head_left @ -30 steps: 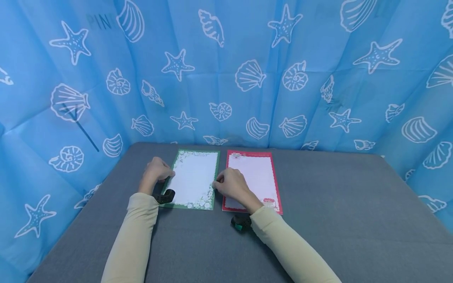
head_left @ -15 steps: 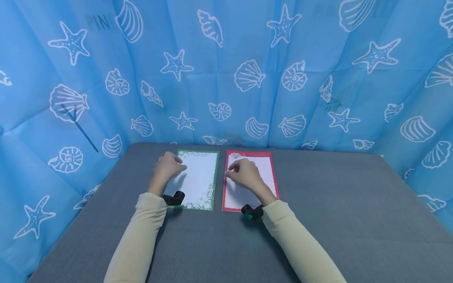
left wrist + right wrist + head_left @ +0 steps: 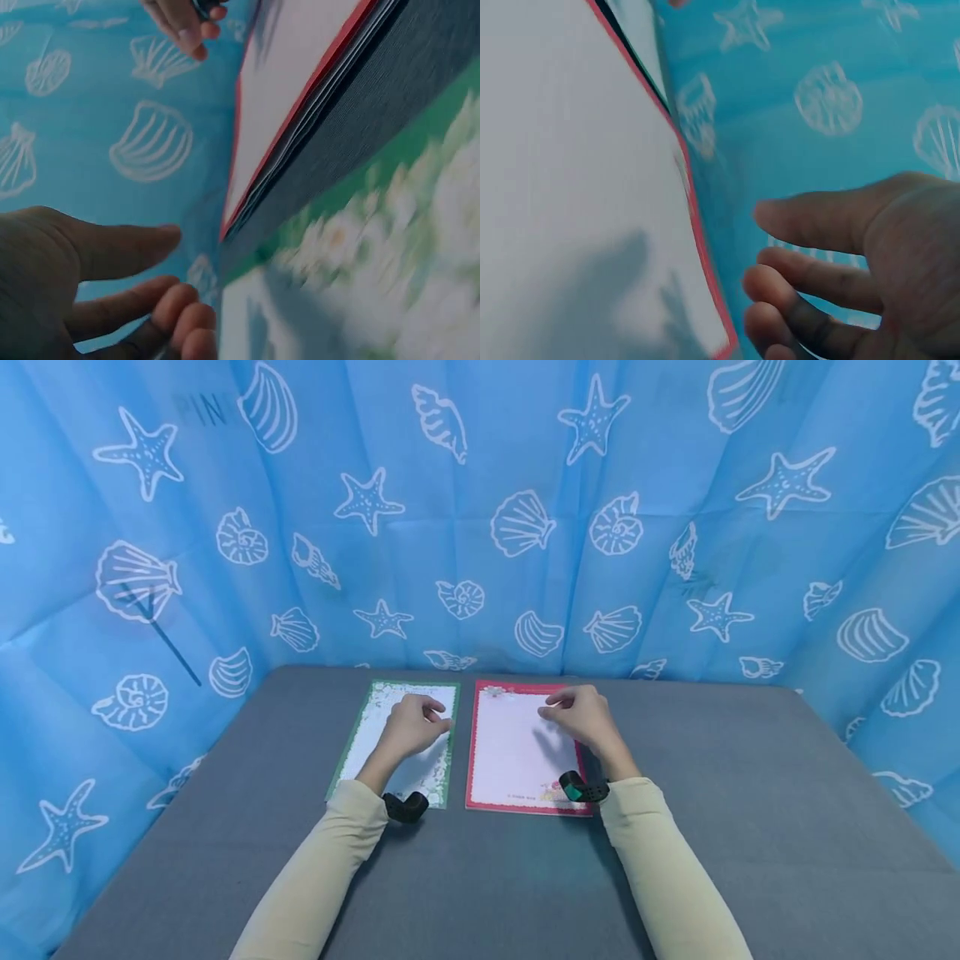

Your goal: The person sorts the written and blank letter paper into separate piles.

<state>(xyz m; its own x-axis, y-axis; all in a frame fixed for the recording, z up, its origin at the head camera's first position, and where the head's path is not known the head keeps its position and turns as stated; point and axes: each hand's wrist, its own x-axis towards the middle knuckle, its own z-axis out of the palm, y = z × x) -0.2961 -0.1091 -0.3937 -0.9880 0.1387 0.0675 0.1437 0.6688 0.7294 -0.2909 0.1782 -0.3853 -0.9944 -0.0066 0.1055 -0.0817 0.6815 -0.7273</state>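
Green-bordered sheet [image 3: 431, 766] and red-bordered pad [image 3: 510, 743] lie side by side on the tabletop [image 3: 480, 877]. Your left hand [image 3: 415, 725] hovers above the sheet, your right hand [image 3: 583, 718] above the pad's right side, each thumb [image 3: 131, 251] apart from loosely curled fingers [image 3: 174, 309]. Your left hand hides part of the sheet; the left wrist view reveals the pad's layered edge [image 3: 330, 82].

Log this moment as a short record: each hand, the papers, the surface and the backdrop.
Left hand: holds nothing, above the green-bordered paper
Right hand: holds nothing, above the red-bordered paper stack
Papers: flat, side by side, green left of red, gap between
Surface: grey table
Backdrop: blue curtain, white shells and starfish
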